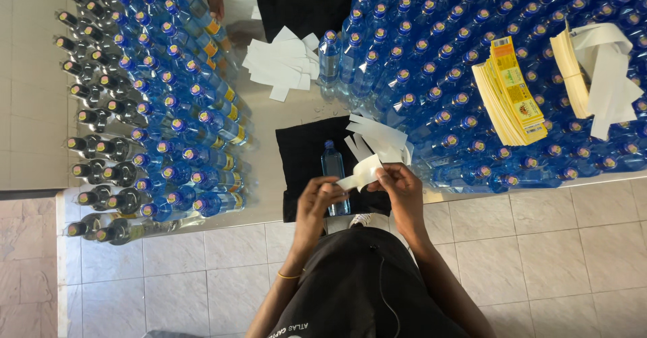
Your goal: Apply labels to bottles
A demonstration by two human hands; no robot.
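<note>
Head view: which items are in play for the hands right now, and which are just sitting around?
In play:
left hand and right hand, both on the white label strip
single blue bottle on the black cloth

Sitting around:
yellow label stacks
white backing scraps
dark-capped bottles

A bottle (333, 169) lies on a cloth (303, 156) at the table's (269, 119) near edge. Both hands, left (317, 200) and right (397, 183), hold a label strip (360, 173) just above it. Upright bottles (175, 109) crowd the left; more bottles (438, 82) on the right carry label stacks (512, 92).
</note>
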